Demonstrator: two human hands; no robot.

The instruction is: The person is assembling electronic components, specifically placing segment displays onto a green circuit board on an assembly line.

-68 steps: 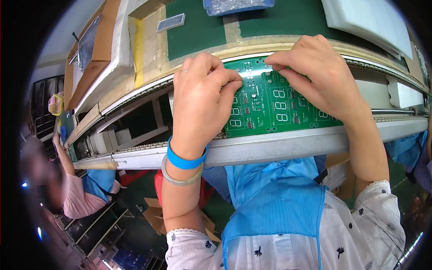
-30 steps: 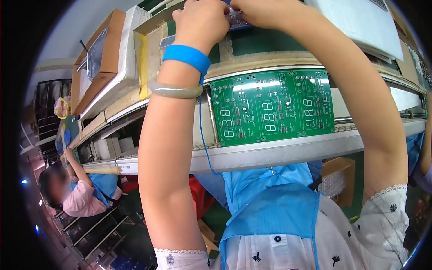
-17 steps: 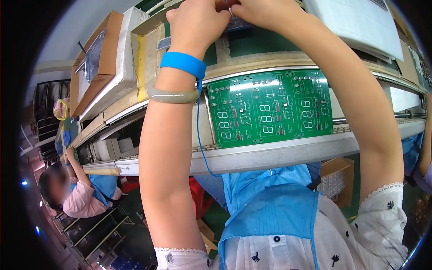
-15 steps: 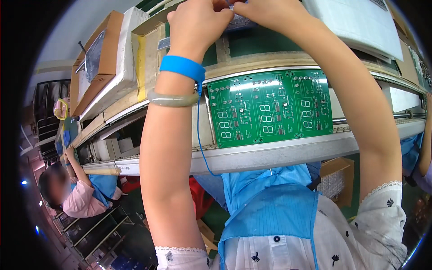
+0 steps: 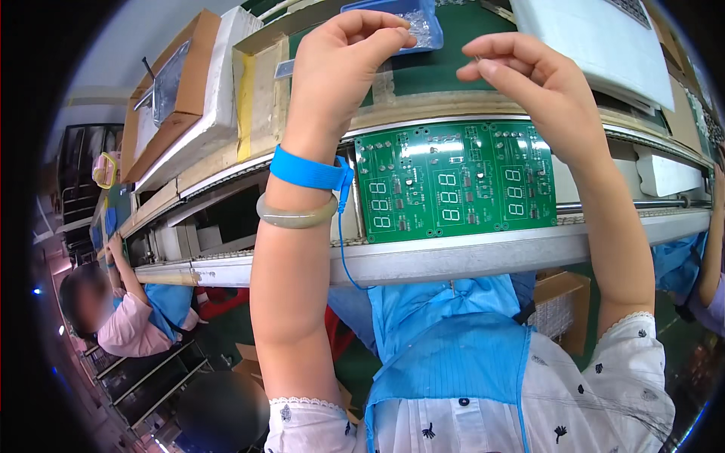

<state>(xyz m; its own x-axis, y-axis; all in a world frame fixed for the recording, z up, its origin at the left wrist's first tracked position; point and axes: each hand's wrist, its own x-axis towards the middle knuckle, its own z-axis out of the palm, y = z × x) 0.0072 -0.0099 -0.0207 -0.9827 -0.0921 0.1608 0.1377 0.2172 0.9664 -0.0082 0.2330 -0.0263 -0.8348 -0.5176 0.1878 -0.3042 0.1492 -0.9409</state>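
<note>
My left hand (image 5: 343,64), with a blue wrist strap (image 5: 308,167) and a bangle on its arm, is closed in a pinch at the near left edge of a blue bin (image 5: 440,30). Small clear parts (image 5: 417,29) fill this bin. Whatever is between the left fingertips is too small to make out. To the right, my right hand (image 5: 529,79) also pinches, thumb against fingers; a thin, wire-like glint shows at the tips, its kind unclear. Below both hands, a green circuit board (image 5: 457,181) with several white digit outlines lies across the conveyor rails, touched by neither hand.
The conveyor's metal front rail (image 5: 461,253) runs across in front of me. A cardboard box (image 5: 168,98) on white foam stands at left, a white foam block (image 5: 589,49) at far right. The strap's blue cord (image 5: 343,253) hangs over the rail. A co-worker (image 5: 140,317) sits at left.
Both hands have come nearer and moved apart, the right one rightward. The blue bin is now more visible between them. The board stays on the rails.
</note>
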